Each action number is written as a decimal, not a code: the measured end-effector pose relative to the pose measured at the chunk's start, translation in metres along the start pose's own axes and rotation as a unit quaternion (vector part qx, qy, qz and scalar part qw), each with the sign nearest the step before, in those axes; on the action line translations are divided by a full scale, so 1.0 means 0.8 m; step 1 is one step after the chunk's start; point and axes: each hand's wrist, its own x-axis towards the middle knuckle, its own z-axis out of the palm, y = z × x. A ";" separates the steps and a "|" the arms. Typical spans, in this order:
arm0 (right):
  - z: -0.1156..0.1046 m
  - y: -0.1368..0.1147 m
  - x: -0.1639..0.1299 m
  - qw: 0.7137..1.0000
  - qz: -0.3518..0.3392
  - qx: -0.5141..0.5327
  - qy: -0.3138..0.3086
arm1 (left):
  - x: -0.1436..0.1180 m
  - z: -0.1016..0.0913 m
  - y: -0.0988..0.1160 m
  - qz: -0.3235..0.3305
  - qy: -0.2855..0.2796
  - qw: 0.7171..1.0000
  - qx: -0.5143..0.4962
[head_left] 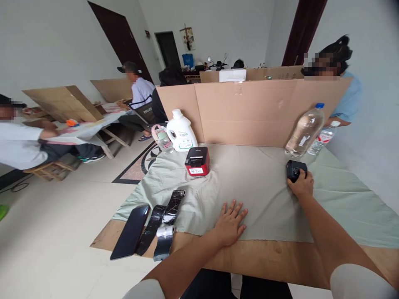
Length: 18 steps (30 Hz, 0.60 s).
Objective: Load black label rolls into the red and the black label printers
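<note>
My left hand (230, 224) lies flat on the grey-green cloth (249, 178) near the table's front edge, fingers spread and holding nothing. Farther right, my right hand (301, 185) is closed around the near side of a small black box-shaped object (294, 168), which rests on the cloth; its exact kind does not show. Left of centre stands a red and black boxy device (198, 161) with a white label on its front. Several strips and rolls of glossy black film (174, 206) lie at the left, beside a dark flat tablet-like slab (131, 230).
A cardboard screen (246, 112) closes off the table's back. A white jug (181, 132) and a clear pink-handled bottle (163, 139) stand back left. A large clear bottle (304, 131) and a smaller water bottle (323, 139) stand back right. Other people sit nearby.
</note>
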 end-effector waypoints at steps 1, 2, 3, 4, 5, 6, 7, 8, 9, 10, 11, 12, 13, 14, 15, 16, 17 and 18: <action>0.000 -0.005 -0.002 1.000 0.006 -0.002 0.015 | 0.002 -0.002 -0.007 0.002 0.001 0.999 -0.034; 0.000 -0.014 -0.004 0.999 0.007 -0.003 0.039 | 0.004 -0.007 -0.018 -0.001 0.015 0.997 -0.075; 0.000 -0.027 -0.007 0.998 -0.002 -0.003 0.068 | 0.007 -0.015 -0.032 -0.011 0.048 0.992 -0.118; 0.000 -0.045 -0.010 0.995 -0.025 0.001 0.093 | 0.009 -0.028 -0.051 -0.029 0.101 0.982 -0.156; 0.001 -0.068 -0.015 0.992 -0.061 0.011 0.106 | 0.011 -0.044 -0.073 -0.056 0.173 0.965 -0.188; 0.002 -0.096 -0.021 0.989 -0.105 0.028 0.103 | 0.014 -0.064 -0.098 -0.088 0.257 0.940 -0.205; 0.006 -0.128 -0.029 0.984 -0.152 0.054 0.078 | 0.016 -0.086 -0.125 -0.122 0.335 0.910 -0.214; 0.011 -0.163 -0.038 0.977 -0.190 0.091 0.041 | 0.019 -0.109 -0.152 -0.163 0.400 0.873 -0.225; 0.017 -0.200 -0.049 0.967 -0.216 0.135 -0.005 | 0.021 -0.131 -0.179 -0.211 0.448 0.834 -0.243; 0.026 -0.239 -0.061 0.955 -0.229 0.181 -0.055 | 0.025 -0.151 -0.203 -0.260 0.475 0.797 -0.268; 0.035 -0.278 -0.073 0.939 -0.232 0.229 -0.109 | 0.029 -0.168 -0.225 -0.303 0.484 0.763 -0.302; 0.044 -0.314 -0.086 0.920 -0.225 0.276 -0.161 | 0.033 -0.181 -0.243 -0.324 0.471 0.745 -0.343; 0.053 -0.348 -0.098 0.900 -0.208 0.323 -0.209 | 0.037 -0.190 -0.258 -0.336 0.457 0.731 -0.379; 0.061 -0.379 -0.109 0.877 -0.187 0.366 -0.249 | 0.042 -0.194 -0.269 -0.341 0.441 0.724 -0.406; 0.068 -0.405 -0.120 0.854 -0.166 0.401 -0.286 | 0.047 -0.196 -0.276 -0.339 0.425 0.721 -0.429; 0.072 -0.426 -0.128 0.830 -0.145 0.434 -0.319 | 0.052 -0.195 -0.280 -0.338 0.411 0.716 -0.452; 0.075 -0.442 -0.135 0.806 -0.132 0.466 -0.341 | 0.057 -0.193 -0.282 -0.336 0.399 0.705 -0.479; 0.076 -0.453 -0.139 0.784 -0.127 0.494 -0.355 | 0.062 -0.189 -0.282 -0.332 0.388 0.692 -0.511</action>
